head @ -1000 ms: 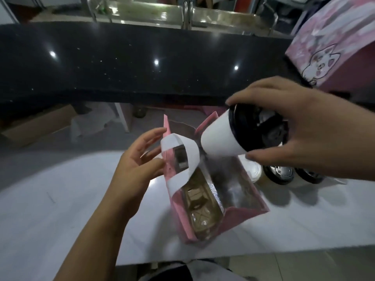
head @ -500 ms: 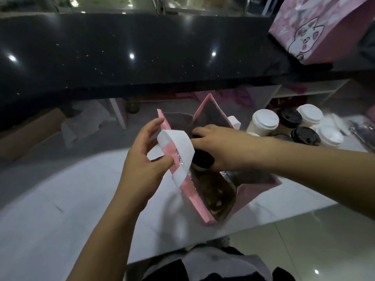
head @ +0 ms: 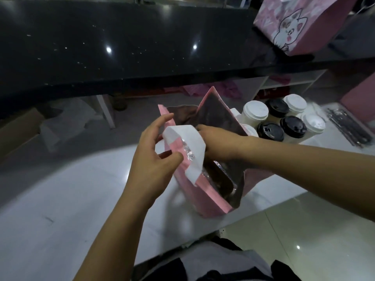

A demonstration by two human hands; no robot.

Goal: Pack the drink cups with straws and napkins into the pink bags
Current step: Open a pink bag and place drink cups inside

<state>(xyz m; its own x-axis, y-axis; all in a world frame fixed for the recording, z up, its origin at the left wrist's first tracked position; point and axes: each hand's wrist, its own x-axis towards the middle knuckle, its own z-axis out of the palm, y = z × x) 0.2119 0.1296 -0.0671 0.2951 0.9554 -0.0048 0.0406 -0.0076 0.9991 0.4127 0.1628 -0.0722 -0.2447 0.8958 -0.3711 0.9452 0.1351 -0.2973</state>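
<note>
An open pink bag (head: 187, 192) with foil lining and a white handle (head: 195, 148) stands on the white table (head: 71, 199). My left hand (head: 151, 159) is at the bag's near left wall, fingers spread, thumb touching the pink side. My right hand (head: 218, 142) reaches down into the bag's mouth; its fingers are hidden behind the handle, and no cup shows in it. Several lidded drink cups stand in a cluster right of the bag, some with white lids (head: 255, 113) and some with black lids (head: 269, 131). Dark wrapped straws (head: 349, 128) lie further right.
A raised black counter (head: 121, 47) runs along the far side of the table. A pink bag printed with a cat (head: 294, 27) stands on it at the top right. The table's front edge is close to my body; tiled floor shows at lower right.
My right hand carried a white cup with a black lid over the bag and went down into it; the cup is now out of sight. My left hand's pinch on the handle has loosened.
</note>
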